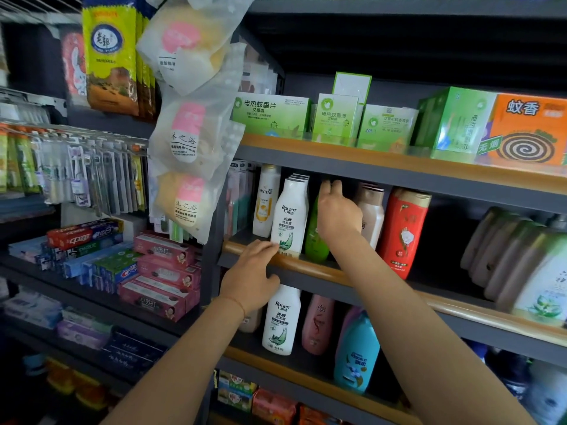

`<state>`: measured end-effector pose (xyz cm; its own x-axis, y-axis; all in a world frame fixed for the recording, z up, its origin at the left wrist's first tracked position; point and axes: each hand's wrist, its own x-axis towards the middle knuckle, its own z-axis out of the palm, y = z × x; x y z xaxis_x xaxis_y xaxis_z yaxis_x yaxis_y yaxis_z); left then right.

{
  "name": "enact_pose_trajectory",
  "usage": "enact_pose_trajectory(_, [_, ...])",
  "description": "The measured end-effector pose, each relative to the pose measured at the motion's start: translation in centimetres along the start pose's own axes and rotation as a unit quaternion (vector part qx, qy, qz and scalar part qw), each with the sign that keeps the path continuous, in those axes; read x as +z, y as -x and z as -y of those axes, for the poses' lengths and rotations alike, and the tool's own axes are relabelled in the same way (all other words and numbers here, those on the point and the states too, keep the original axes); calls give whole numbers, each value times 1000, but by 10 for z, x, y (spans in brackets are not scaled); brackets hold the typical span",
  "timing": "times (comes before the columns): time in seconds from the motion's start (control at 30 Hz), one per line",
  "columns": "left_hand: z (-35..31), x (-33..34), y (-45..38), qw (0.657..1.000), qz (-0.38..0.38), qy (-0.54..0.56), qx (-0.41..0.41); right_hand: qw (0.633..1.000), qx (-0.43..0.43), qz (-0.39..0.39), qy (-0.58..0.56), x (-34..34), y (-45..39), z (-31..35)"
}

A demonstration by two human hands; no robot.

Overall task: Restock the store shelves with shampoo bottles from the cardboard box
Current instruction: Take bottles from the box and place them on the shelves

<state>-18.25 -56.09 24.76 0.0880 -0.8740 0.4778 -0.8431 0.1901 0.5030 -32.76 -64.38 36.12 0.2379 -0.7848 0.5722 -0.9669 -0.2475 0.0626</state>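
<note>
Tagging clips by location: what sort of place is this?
Most likely a small shop's toiletries aisle: shampoo bottles fronted on lipped shelves, stacked toothpaste boxes, toothbrushes on hooks.

Even, soft light from the front; shelf [399, 167] recesses fall into deep shadow. Wide-angle bending bows the edges, and the bottles [521, 265] at far right are blurred.

One head-worn wide-angle view, close to the store shelves [383, 176], faces them slightly from the left, looking forward along both arms
</note>
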Motion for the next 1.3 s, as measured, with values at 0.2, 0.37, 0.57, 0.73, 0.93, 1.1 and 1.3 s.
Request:
enact_pose_trajectory(0.2, [1,0,3,1000,5,2,-7,999,-25,-9,34,4,-4,-2])
enact_pose_trajectory(0.37, [1,0,1,1000,11,-10,3,999,-22,-26,-9,-7,12,-3])
enact_pose_trajectory(0.57, [8,5,15,999,-47,7,26,924,-77,-160,-339,23,100,23])
enact_pose_trajectory(0.73, [114,39,121,976,-102,82,-171,902,-167,39,-395,129,164,84])
enact_pose_trajectory(0.93, [232,99,389,846,-67,-36,-527,815,-231,389,-362,281,318,179])
enact_pose_trajectory(1.1, [238,126,527,697,-136,-41,-703,675,-231,634,-299,368,467,233])
enact_pose_trajectory(1.3, [252,150,580,608,-183,222,-740,591,-183,759,-204,419,555,281])
